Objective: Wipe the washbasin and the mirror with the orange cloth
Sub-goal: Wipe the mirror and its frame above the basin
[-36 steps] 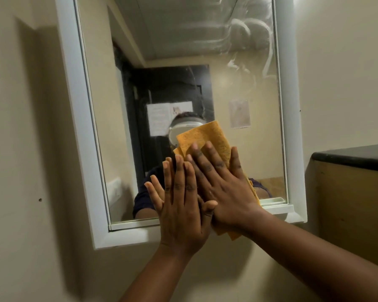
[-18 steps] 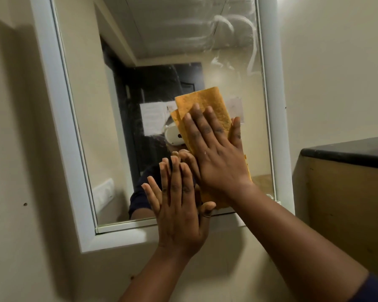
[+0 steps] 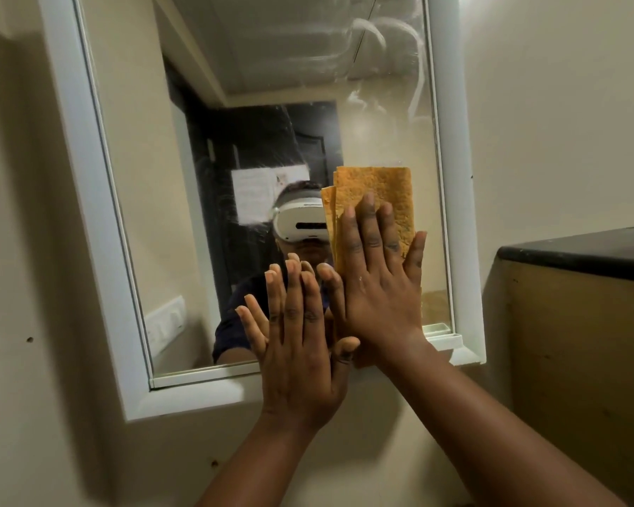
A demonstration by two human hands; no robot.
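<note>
- I see the cloth (image 3: 376, 199) flat on the mirror (image 3: 257, 104), near its right edge, under my right hand (image 3: 376, 287).
- My left hand (image 3: 297, 345) lies just left, over the bottom edge.

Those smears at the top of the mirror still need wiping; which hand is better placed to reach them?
The right hand: it presses the folded orange cloth flat on the white-framed mirror, below the smears. The left hand lies bare.

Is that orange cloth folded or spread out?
Folded: the orange cloth shows layered edges at its left side under the right hand.
</note>
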